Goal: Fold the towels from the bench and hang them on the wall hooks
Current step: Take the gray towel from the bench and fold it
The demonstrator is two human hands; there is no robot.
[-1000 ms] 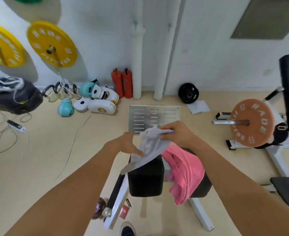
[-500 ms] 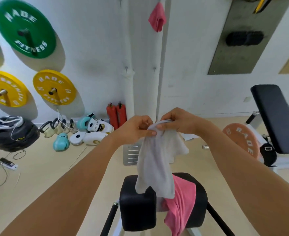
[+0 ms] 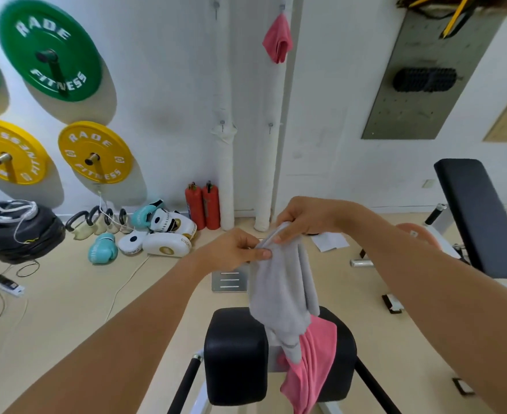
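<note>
Grey towel (image 3: 279, 291) now lifted off bench (image 3: 236, 354), left hand (image 3: 234, 252) and right hand (image 3: 303, 219) pinching its top edge, rest hanging below fingers; folding underway.

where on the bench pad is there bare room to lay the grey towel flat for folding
The left block of the bench pad is bare, bordered by the centre gap. The right block is crowded: the pink towel drapes over it and the gap. The grey towel, pinched by left hand and right hand, hangs over the gap.
</note>
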